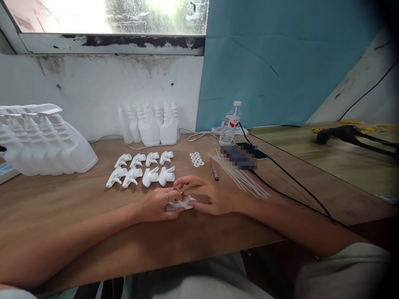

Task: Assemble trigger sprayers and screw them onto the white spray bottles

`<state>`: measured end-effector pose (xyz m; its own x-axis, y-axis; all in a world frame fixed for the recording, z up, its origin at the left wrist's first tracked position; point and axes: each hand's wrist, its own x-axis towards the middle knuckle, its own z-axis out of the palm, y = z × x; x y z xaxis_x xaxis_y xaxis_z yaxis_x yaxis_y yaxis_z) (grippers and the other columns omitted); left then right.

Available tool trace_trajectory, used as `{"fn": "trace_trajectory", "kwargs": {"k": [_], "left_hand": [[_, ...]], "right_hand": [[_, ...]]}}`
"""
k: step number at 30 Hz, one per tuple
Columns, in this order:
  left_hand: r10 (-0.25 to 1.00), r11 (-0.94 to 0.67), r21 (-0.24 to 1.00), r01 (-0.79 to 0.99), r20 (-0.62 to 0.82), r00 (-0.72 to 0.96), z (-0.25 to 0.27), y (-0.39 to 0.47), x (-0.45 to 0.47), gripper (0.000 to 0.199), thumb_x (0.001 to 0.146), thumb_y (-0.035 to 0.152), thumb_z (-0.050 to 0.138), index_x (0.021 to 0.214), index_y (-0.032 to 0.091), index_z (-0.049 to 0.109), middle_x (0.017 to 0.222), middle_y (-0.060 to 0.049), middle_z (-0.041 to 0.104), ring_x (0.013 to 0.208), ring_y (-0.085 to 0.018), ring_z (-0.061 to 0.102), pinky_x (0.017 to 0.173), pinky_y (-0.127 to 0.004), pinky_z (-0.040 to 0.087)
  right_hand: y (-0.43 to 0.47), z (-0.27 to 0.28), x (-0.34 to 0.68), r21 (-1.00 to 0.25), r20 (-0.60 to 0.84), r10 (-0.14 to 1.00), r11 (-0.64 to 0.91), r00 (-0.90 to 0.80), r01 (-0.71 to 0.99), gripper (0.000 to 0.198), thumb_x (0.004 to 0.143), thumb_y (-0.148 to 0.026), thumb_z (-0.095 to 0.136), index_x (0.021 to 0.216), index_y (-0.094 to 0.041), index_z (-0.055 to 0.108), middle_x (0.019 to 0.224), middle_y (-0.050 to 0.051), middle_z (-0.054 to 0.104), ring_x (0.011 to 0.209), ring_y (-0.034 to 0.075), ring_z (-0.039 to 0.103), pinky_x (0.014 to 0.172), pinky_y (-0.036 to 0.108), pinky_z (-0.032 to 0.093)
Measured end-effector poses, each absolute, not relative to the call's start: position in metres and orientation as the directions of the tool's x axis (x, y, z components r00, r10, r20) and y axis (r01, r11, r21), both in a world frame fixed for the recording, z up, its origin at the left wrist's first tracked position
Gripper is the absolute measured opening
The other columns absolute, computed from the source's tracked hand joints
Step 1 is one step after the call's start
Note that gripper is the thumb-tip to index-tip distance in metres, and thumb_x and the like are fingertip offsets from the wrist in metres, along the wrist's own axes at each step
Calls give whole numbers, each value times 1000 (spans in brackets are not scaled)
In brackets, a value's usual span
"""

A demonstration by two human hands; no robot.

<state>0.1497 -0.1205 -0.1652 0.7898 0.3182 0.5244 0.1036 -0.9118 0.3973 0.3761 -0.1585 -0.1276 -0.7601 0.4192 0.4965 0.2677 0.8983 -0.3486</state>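
Close to the table's front edge, both hands come together around a white trigger spray head [183, 202], partly hidden by the fingers. My left hand [157, 204], with a ring on one finger, grips its left side. On the other side, my right hand [212, 196] has its thumb and fingers closed on the same piece. Just beyond the hands lie two rows of several white trigger spray heads [151, 176]. A small cluster of white ring washers [196, 159] lies farther right. Beside it are a slim dark pen-like tool [215, 170] and a bunch of thin white tubes [246, 178].
White spray bottles [149, 126] stand against the wall, and a row of larger white bottles [50, 143] lies at the left. A clear water bottle [230, 124], a phone [254, 150] and black cables [289, 172] occupy the right side of the brown table [93, 245].
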Motion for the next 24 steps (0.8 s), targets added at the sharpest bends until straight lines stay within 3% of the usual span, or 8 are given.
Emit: {"fn": "trace_trajectory", "kwargs": {"k": [2, 5, 8, 9, 11, 17, 24], "left_hand": [[378, -886, 433, 164, 473, 796, -165, -121, 149, 16, 83, 28, 60, 95, 18, 57, 90, -4, 67, 68, -10, 60, 60, -19, 47], [449, -851, 468, 238, 414, 792, -168, -121, 149, 20, 82, 31, 61, 98, 20, 56, 91, -2, 67, 67, -10, 59, 59, -19, 46], [452, -852, 463, 245, 412, 791, -170, -121, 149, 20, 83, 32, 60, 97, 20, 55, 92, -2, 66, 69, -11, 59, 61, -20, 46], [447, -854, 460, 241, 416, 792, -170, -121, 149, 20, 83, 32, 60, 97, 20, 55, 92, -3, 66, 69, -11, 59, 62, -20, 46], [436, -861, 453, 232, 420, 796, -169, -121, 149, 20, 83, 32, 60, 97, 20, 54, 91, -3, 66, 69, -11, 59, 61, -21, 46], [395, -882, 424, 206, 427, 813, -168, -120, 150, 19, 84, 29, 58, 99, 19, 53, 95, -4, 65, 72, -12, 59, 64, -22, 47], [402, -877, 430, 214, 416, 816, -167, -121, 150, 18, 84, 30, 58, 98, 20, 51, 96, -4, 64, 69, -11, 57, 62, -22, 46]], "right_hand": [[-150, -124, 383, -435, 523, 480, 861, -705, 264, 22, 92, -22, 48, 107, -15, 64, 119, 13, 61, 113, 18, 57, 97, 33, 46], [-133, -114, 404, -453, 512, 694, 718, -505, 528, 23, 94, -27, 46, 100, -16, 66, 93, 7, 70, 87, 16, 64, 79, 28, 48], [-110, -104, 437, -184, 404, 847, 445, -345, 877, 25, 90, -29, 48, 86, -16, 69, 75, 6, 68, 69, 17, 61, 65, 27, 40], [-103, -101, 449, -100, 344, 893, 342, -290, 934, 26, 89, -29, 49, 82, -15, 69, 75, 7, 69, 69, 18, 60, 63, 27, 38], [-89, -98, 470, -49, 187, 972, 157, -145, 986, 24, 85, -28, 51, 75, -15, 69, 77, 8, 69, 70, 18, 61, 60, 26, 35], [-74, -102, 497, -93, -161, 986, 20, -35, 995, 24, 79, -23, 55, 58, -15, 61, 51, 4, 60, 51, 15, 57, 54, 24, 38], [-71, -108, 497, -116, -212, 977, -53, 27, 992, 20, 73, -20, 58, 54, -15, 58, 49, 5, 59, 48, 15, 57, 52, 24, 40]]}}
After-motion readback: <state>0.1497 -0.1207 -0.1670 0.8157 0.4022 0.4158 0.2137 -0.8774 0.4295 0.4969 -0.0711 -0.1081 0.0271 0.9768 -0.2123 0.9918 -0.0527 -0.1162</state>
